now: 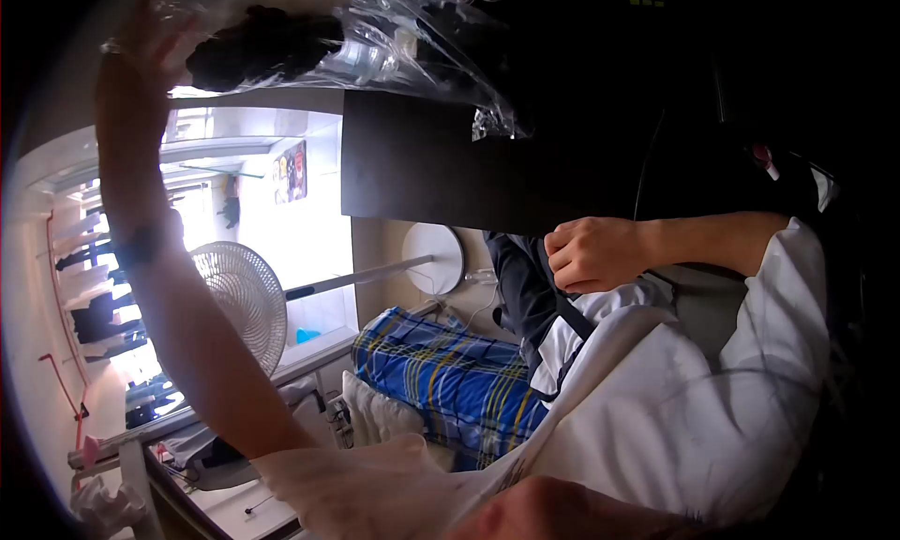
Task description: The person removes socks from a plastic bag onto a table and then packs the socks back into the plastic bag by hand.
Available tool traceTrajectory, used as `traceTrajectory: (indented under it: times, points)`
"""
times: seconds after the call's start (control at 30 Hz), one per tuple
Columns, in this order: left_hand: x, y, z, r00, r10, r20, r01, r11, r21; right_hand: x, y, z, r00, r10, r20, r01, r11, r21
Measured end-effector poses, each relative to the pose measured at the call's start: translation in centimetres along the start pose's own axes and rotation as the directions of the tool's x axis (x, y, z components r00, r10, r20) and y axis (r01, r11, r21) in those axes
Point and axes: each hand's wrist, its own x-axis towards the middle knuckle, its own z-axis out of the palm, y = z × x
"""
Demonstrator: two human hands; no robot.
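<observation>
Up around eleven o'clock, a clear plastic bag (pixel 380 57) with a dark bundle (pixel 267 48) showing in it lies against my left hand (pixel 159 48); those fingers are too dim and blurred to tell whether they grip. At three o'clock my right hand (pixel 595 255) is curled closed, its palm hidden. Between them stands a dark panel (pixel 431 165); a fan (pixel 246 301) sits at nine, a checked blanket (pixel 441 381) at six.
</observation>
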Motion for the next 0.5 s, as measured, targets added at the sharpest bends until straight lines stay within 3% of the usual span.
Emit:
traceTrajectory:
  times: [0.03,0.07,0.1,0.13,0.17,0.2,0.23,0.27,0.3,0.33,0.4,0.5]
  points:
    - [0.2,0.9,-0.3,0.949,-0.296,0.107,0.305,0.779,-0.548,0.0,0.0,0.0,1.0,0.003,0.002,-0.003,1.0,-0.002]
    - [0.7,-2.8,-0.1,0.994,-0.061,0.093,0.087,0.95,-0.3,0.0,0.0,0.0,1.0,0.001,-0.007,-0.001,1.0,0.007]
    - [0.9,-3.4,-1.3,0.994,-0.061,0.091,0.086,0.95,-0.301,0.0,0.0,-0.1,1.0,-0.003,-0.017,0.003,1.0,0.017]
    - [1.4,-3.3,-3.0,0.929,0.295,0.224,-0.37,0.773,0.515,-0.1,0.0,-0.1,1.0,-0.003,-0.017,0.003,1.0,0.017]
    - [1.8,-3.6,-4.5,0.747,0.363,0.557,-0.56,-0.107,0.821,-0.1,0.0,0.0,1.0,0.0,-0.016,0.001,1.0,0.024]
    - [2.4,-4.2,-5.1,0.721,0.414,0.556,-0.601,-0.027,0.799,0.0,0.0,0.0,1.0,0.001,-0.015,0.0,1.0,0.031]
    - [2.4,-4.8,-5.4,0.767,0.416,0.488,-0.611,0.244,0.753,-0.1,0.0,0.0,1.0,-0.001,-0.015,0.002,1.0,0.031]
    - [1.9,-5.4,-5.5,0.868,0.337,0.365,-0.497,0.607,0.621,-0.1,0.0,0.0,1.0,0.002,-0.009,-0.002,1.0,0.022]
    - [1.6,-5.3,-5.5,0.935,0.219,0.278,-0.316,0.869,0.38,-0.1,0.0,0.0,1.0,0.004,-0.001,-0.004,1.0,0.012]
    - [1.2,-5.6,-5.5,0.965,0.085,0.246,-0.11,0.99,0.09,-0.1,0.0,0.0,1.0,0.0,-0.001,0.0,1.0,0.014]
    - [0.6,-6.2,-6.1,0.96,-0.052,0.275,0.126,0.958,-0.259,-0.1,-0.1,0.0,1.0,0.016,0.0,-0.016,1.0,0.022]
    - [-1.5,-6.8,-7.5,0.941,-0.132,0.311,0.281,0.815,-0.507,-0.2,-0.2,-0.1,1.0,0.023,0.005,-0.023,1.0,0.016]
